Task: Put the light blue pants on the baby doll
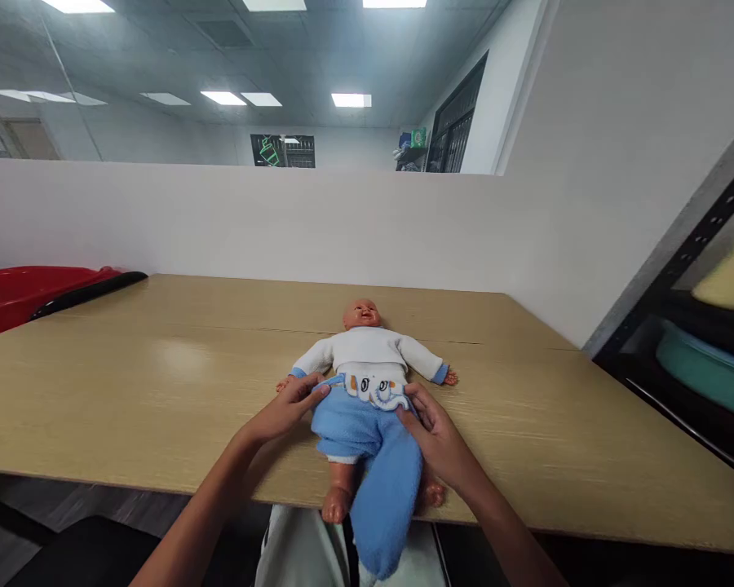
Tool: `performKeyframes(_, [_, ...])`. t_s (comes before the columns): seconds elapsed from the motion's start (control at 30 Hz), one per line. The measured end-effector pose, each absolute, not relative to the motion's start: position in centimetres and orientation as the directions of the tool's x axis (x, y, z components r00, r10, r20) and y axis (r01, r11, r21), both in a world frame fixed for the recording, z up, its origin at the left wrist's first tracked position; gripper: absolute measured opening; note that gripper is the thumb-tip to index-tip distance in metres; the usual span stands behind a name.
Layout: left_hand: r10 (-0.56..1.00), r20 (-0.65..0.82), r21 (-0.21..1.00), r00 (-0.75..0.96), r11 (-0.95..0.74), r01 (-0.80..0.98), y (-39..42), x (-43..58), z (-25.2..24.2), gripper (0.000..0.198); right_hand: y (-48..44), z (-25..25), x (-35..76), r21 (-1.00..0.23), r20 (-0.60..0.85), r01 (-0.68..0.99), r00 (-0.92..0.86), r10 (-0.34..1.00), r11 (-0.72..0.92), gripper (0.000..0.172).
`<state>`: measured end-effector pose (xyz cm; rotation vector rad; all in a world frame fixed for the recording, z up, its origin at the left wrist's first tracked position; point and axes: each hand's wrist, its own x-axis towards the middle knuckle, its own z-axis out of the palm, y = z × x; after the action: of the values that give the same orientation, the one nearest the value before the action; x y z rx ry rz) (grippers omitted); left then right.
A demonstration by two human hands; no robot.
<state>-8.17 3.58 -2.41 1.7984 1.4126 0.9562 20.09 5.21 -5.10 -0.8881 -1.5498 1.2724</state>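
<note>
A baby doll [367, 355] in a white sweater lies on its back on the wooden table [159, 383], head away from me. Blue trousers [367, 440] with a printed waistband sit at its hips; one trouser leg hangs empty over the table's front edge, and a bare leg shows beside it. My left hand [290, 405] pinches the waistband at the doll's right hip. My right hand [434, 436] grips the trousers at the other hip, fingers closed on the cloth.
A red tub [18, 295] with a black rim sits at the table's far left. A white partition wall [250, 220] runs behind the table. At the right stands a dark shelf [697, 342] holding a teal basin and a yellow object.
</note>
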Motion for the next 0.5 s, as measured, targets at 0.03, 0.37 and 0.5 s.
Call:
performKeyframes(0.03, [0.974, 0.153, 0.833, 0.166, -0.218, 0.509, 3.5, -7.7, -2.1, 0.043, 4.9, -4.8, 19.9, -0.977, 0.208, -0.023, -0.342, 0.916, 0.213, 0.052])
performKeyframes(0.37, [0.836, 0.148, 0.760, 0.529, -0.438, 0.480, 3.8, -0.5, 3.0, 0.067, 1.7, 0.0, 22.0, -0.892, 0.133, 0.367, -0.347, 0.929, 0.264, 0.035])
performKeyframes(0.5, [0.771, 0.130, 0.710, 0.624, -0.512, 0.484, 4.9, 0.2, 3.4, 0.046, 0.7, 0.1, 24.9, -0.808, 0.182, 0.480, -0.347, 0.920, 0.341, 0.025])
